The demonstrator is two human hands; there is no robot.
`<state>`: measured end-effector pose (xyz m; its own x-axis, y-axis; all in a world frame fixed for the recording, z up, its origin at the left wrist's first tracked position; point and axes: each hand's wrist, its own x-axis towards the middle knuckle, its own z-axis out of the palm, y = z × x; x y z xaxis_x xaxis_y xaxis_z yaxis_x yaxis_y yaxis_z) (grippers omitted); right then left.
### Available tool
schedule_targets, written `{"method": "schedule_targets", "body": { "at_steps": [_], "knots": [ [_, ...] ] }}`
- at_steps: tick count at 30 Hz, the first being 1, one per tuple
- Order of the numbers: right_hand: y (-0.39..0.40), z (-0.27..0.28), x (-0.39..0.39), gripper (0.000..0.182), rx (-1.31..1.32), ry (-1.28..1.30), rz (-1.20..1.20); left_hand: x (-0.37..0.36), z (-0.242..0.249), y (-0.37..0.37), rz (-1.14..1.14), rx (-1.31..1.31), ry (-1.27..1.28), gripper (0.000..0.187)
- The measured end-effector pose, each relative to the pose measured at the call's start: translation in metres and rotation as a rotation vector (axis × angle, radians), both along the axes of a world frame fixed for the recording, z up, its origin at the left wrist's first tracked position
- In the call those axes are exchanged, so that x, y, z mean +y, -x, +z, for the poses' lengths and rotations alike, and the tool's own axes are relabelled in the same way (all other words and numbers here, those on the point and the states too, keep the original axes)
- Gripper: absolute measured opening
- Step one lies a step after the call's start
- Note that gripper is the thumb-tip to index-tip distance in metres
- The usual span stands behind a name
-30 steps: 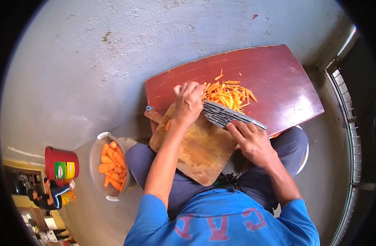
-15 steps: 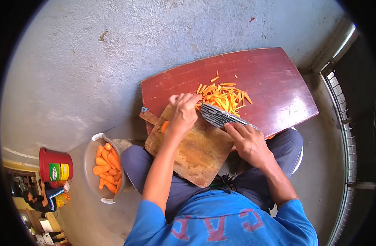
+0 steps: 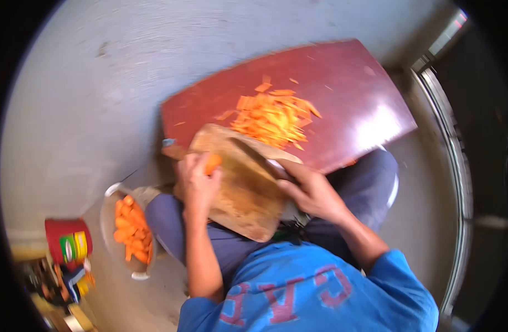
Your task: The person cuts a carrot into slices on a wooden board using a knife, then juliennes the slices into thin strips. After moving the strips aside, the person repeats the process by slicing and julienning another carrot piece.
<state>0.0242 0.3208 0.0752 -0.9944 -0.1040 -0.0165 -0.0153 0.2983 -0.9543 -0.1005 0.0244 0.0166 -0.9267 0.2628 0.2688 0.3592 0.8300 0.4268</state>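
Note:
My left hand [image 3: 197,180] is closed around a piece of carrot [image 3: 212,164] near the left edge of the wooden cutting board [image 3: 248,196]. In my right hand [image 3: 313,191] is a knife [image 3: 254,154], its dark blade pointing up and left across the board. The board rests over my lap, its far end against the red tabletop [image 3: 353,83]. A loose heap of cut carrot strips [image 3: 273,117] lies on that tabletop, just beyond the board. Motion blurs the picture.
To my left on the floor stands a basin [image 3: 106,232] of whole carrots [image 3: 133,229]. Farther left is a red bucket [image 3: 54,235] with a green and yellow label, and a person [image 3: 63,285] is near it. A wall rises behind the tabletop.
My left hand has come back from the strips to the carrot piece and taken hold of it. The knife has moved from the heap's edge to over the board. The whole view has shifted and tilted.

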Motion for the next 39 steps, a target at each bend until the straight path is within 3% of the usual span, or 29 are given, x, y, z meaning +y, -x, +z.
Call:
{"method": "schedule_targets", "body": {
  "at_steps": [3,4,12,15,19,23,26,35,36,39],
  "knots": [
    [0.003,-0.003,-0.010,0.061,0.088,-0.031,0.019,-0.005,-0.017,0.008,-0.032,0.041,-0.060,0.041],
    [0.006,-0.005,-0.010,0.064,-0.001,-0.029,0.072,-0.008,-0.021,0.014,-0.065,0.043,-0.042,0.039],
    [0.002,-0.014,-0.020,0.072,-0.014,0.044,0.091,0.015,-0.007,0.007,-0.217,-0.125,-0.012,0.032],
    [0.000,-0.024,-0.028,0.065,0.157,0.031,0.060,0.021,-0.027,-0.012,-0.234,-0.028,-0.045,0.036],
    [-0.003,-0.016,-0.031,0.048,0.110,-0.004,0.088,0.037,-0.008,-0.034,-0.270,-0.076,-0.090,0.039],
    [-0.006,-0.018,-0.034,0.070,0.114,-0.093,0.137,0.039,-0.007,-0.050,-0.252,-0.048,-0.099,0.036],
    [-0.009,-0.017,-0.035,0.068,0.110,-0.092,0.139,0.040,-0.008,-0.061,-0.259,-0.036,-0.126,0.038],
    [-0.015,-0.022,-0.028,0.033,0.191,0.164,0.071,0.026,-0.007,-0.073,-0.261,-0.147,-0.105,0.053],
    [-0.015,-0.022,-0.025,0.032,0.169,0.188,0.098,0.012,-0.017,-0.068,-0.281,-0.127,-0.047,0.043],
    [-0.010,-0.037,-0.033,0.035,0.169,0.082,0.108,0.010,-0.007,-0.076,-0.260,-0.193,-0.141,0.042]
  ]
}}
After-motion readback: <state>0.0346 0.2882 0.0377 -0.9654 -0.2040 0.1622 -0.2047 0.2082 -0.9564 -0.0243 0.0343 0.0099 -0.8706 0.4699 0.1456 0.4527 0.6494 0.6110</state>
